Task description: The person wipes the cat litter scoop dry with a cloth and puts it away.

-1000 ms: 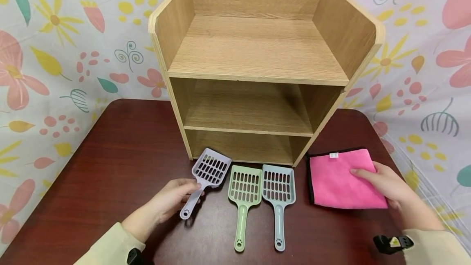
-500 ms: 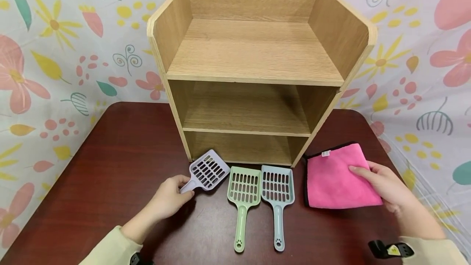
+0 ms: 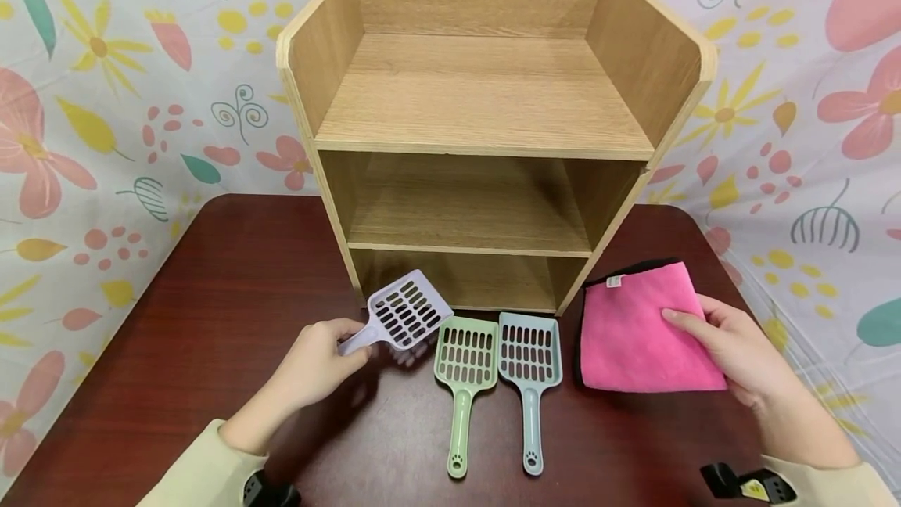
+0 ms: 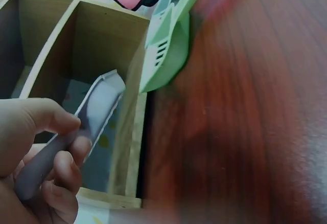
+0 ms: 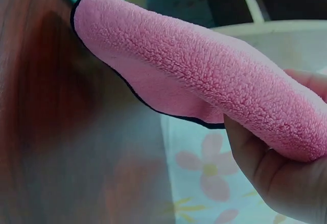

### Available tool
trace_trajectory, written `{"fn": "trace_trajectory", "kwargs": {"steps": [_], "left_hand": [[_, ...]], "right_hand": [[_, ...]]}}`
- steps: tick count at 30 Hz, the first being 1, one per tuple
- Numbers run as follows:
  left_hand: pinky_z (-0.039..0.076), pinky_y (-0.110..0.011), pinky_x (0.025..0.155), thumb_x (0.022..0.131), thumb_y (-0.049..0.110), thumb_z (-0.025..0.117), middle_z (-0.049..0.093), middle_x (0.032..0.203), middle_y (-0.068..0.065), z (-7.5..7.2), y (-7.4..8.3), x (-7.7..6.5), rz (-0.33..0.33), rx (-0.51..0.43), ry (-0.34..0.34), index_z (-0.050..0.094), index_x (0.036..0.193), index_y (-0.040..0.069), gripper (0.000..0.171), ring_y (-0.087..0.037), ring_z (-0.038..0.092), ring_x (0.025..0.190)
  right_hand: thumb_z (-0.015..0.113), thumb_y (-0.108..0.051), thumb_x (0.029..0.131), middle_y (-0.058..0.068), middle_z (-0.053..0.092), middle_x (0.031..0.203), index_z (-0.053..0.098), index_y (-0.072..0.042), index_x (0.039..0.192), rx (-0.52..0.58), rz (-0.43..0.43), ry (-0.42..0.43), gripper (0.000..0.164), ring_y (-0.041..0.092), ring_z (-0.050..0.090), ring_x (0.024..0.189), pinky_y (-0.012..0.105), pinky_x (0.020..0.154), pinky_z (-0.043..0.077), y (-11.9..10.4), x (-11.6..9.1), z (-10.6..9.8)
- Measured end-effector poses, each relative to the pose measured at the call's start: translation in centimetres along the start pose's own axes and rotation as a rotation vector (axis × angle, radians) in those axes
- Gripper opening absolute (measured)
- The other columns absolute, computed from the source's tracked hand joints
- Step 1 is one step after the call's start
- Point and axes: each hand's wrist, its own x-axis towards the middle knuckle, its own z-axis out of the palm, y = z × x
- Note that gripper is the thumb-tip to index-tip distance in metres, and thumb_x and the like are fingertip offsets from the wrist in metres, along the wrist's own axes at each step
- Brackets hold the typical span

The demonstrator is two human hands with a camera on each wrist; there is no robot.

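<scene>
My left hand (image 3: 320,358) grips the handle of a lilac slotted litter scoop (image 3: 408,310), its head raised off the table and pointing right, before the lowest shelf. In the left wrist view the thumb and curled fingers wrap the lilac scoop's handle (image 4: 41,170). A folded pink cloth (image 3: 644,335) with black edging is pinched at its right side by my right hand (image 3: 739,358), thumb on top. The right wrist view shows the fluffy pink cloth (image 5: 204,70) held above the table. Between the hands lie a green litter scoop (image 3: 461,413) and a blue one (image 3: 532,413), side by side.
A wooden shelf unit (image 3: 486,149) stands at the back of the dark red-brown table (image 3: 190,350), with an open top and two compartments below. Behind hangs a white flowered backdrop (image 3: 141,100). Both scoop heads on the table lie close to the unit's base.
My left hand has shifted its grip on the lilac scoop, turned it more to the right and raised it. The right hand has lifted the pink cloth slightly and moved it a little left.
</scene>
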Motion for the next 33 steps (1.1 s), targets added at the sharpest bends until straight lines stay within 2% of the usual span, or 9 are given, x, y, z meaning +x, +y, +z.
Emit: {"fn": "trace_trajectory", "kwargs": {"steps": [8,13,18,24,28,33], "left_hand": [[0.041,-0.019,0.055,0.077,0.015,0.068,0.065,0.076,0.007,0.2,1.5,0.7,0.113,-0.03,-0.052,0.072,0.092,0.016,0.016,-0.003,0.049,0.061],[0.04,-0.018,0.05,0.077,0.016,0.068,0.063,0.073,0.01,0.8,2.6,1.3,0.176,-0.065,-0.117,0.072,0.092,0.018,0.016,0.0,0.046,0.056],[0.039,-0.017,0.047,0.078,0.013,0.067,0.062,0.068,0.01,1.2,3.5,2.1,0.281,-0.108,-0.188,0.072,0.094,0.015,0.016,0.002,0.045,0.05],[0.046,-0.017,0.057,0.078,0.012,0.067,0.066,0.073,0.009,1.8,4.5,2.6,0.414,-0.121,-0.226,0.072,0.096,0.013,0.018,0.003,0.051,0.061],[0.047,-0.016,0.058,0.078,0.011,0.068,0.068,0.074,0.009,2.2,5.0,2.8,0.455,-0.155,-0.267,0.072,0.097,0.012,0.019,0.005,0.054,0.063],[0.045,-0.015,0.055,0.079,0.013,0.067,0.068,0.073,0.008,2.6,5.4,3.1,0.492,-0.148,-0.29,0.071,0.096,0.011,0.018,0.005,0.052,0.061]], "right_hand": [[0.053,-0.011,0.096,-0.003,0.069,0.07,0.065,-0.02,0.098,-0.095,-0.075,0.013,0.015,0.017,0.067,0.056,0.034,0.051,0.054,-1.6,-0.9,1.9],[0.055,-0.011,0.095,-0.002,0.068,0.069,0.065,-0.019,0.098,-0.174,-0.113,0.024,0.013,0.018,0.066,0.056,0.034,0.051,0.054,-2.4,-1.5,3.1],[0.058,-0.013,0.094,-0.002,0.068,0.07,0.064,-0.018,0.101,-0.294,-0.14,0.042,0.011,0.02,0.066,0.057,0.033,0.052,0.054,-3.3,-1.8,4.6],[0.06,-0.017,0.093,-0.003,0.068,0.071,0.062,-0.017,0.104,-0.403,-0.196,0.047,0.011,0.02,0.066,0.058,0.034,0.053,0.054,-4.0,-2.0,6.9],[0.061,-0.017,0.092,-0.002,0.067,0.072,0.061,-0.012,0.106,-0.458,-0.241,0.045,0.014,0.019,0.066,0.058,0.032,0.052,0.053,-3.9,-2.1,8.6],[0.063,-0.014,0.091,-0.004,0.066,0.074,0.062,-0.007,0.105,-0.511,-0.313,0.054,0.016,0.012,0.063,0.059,0.028,0.051,0.051,-3.9,-2.3,10.7]]}}
